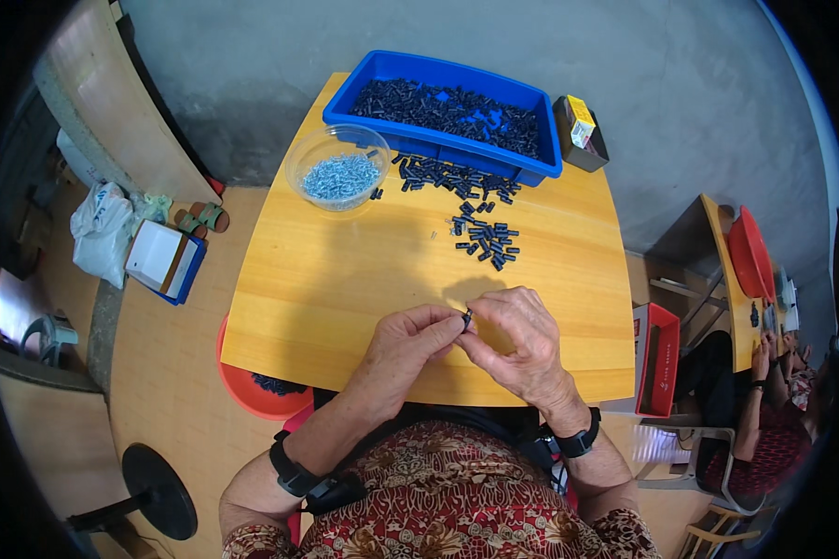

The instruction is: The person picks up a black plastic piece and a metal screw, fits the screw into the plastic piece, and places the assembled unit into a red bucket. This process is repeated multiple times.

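Observation:
Above the near part of the yellow wooden table (569, 270), my left hand (396, 354) pinches a small black plastic piece (467, 320) between thumb and fingers. My right hand (520, 340) meets it from the other side, thumb and forefinger closed in at the piece; whatever lies between those fingertips is too small and covered to make out. Beyond my hands lies a loose group of similar black pieces (488, 244), with a larger spread of them behind it. A clear round bowl (294, 166) to the left holds many small silvery screws (342, 177).
A blue tray (438, 144) full of black pieces stands at the table's far edge, a dark box (595, 156) with a yellow carton beside it. Below the left edge sits a red basin (242, 387); a red crate (663, 359) stands right. Another person (755, 410) works at a table far right.

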`<action>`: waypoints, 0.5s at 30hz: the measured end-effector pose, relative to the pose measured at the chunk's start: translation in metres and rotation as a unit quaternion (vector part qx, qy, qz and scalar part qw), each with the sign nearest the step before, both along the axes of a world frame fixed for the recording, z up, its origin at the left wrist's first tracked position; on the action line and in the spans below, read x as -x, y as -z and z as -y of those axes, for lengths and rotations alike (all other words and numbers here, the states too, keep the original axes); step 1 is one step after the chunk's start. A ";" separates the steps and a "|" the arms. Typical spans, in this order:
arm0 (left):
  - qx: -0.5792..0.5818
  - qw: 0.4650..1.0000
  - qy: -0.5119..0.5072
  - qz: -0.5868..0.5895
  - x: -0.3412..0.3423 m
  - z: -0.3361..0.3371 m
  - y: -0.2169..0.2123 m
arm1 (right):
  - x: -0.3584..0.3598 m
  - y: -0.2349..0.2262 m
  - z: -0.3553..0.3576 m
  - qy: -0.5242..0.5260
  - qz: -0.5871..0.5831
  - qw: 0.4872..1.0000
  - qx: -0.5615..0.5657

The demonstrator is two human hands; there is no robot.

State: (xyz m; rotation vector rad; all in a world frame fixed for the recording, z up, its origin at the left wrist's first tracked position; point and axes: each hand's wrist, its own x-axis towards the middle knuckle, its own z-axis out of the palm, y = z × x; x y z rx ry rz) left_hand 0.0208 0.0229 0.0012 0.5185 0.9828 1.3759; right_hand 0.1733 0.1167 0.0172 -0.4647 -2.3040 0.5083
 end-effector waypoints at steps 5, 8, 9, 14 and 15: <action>-0.002 1.000 0.014 -0.028 0.002 0.000 -0.002 | -0.001 -0.001 -0.001 -0.006 0.014 1.000 -0.022; -0.002 0.999 0.015 -0.028 0.001 0.000 -0.001 | 0.000 -0.002 -0.001 -0.009 0.022 0.999 -0.039; -0.009 0.999 0.016 -0.044 0.001 0.000 0.000 | 0.000 -0.002 -0.001 -0.004 0.028 0.999 -0.043; -0.021 0.998 0.007 -0.063 -0.001 0.000 0.003 | 0.000 -0.003 0.000 -0.011 0.032 0.996 -0.079; -0.023 0.998 0.001 -0.057 -0.001 0.000 0.003 | 0.001 -0.003 0.001 -0.009 0.031 0.996 -0.085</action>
